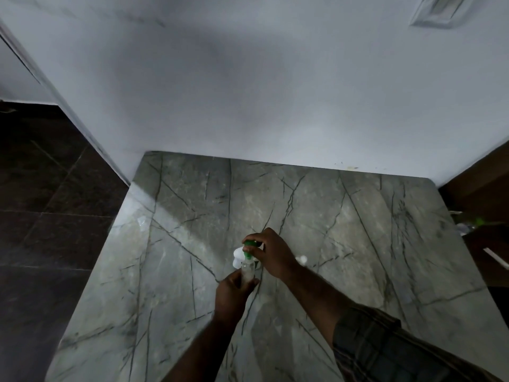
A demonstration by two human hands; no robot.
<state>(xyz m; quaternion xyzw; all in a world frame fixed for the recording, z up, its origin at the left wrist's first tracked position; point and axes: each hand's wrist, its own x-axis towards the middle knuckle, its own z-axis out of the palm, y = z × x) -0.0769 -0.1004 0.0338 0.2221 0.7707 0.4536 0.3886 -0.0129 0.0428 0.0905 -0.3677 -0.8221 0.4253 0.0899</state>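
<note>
Over the marble table (358, 244), left hand (232, 296) grips the bottle (247, 271) steady so right hand (271, 252) can pinch its green cap (250, 245), probably twisting.

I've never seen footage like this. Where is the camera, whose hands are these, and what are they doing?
There is no machine here, just a person working with bare hands. The single picture comes from a wide-angle camera worn on the person's head. It looks forward and down, so the arms come in from the bottom edge.

The left hand grips a small clear bottle around its body. The right hand, with a checked sleeve on its arm, pinches the green cap on top. Whether the cap is being opened or closed cannot be told.

They are above a grey veined table set against a pale wall. Just behind the bottle is a white object, partly hidden, and a small white piece shows beyond the right wrist. Both are too blurred to identify.
</note>
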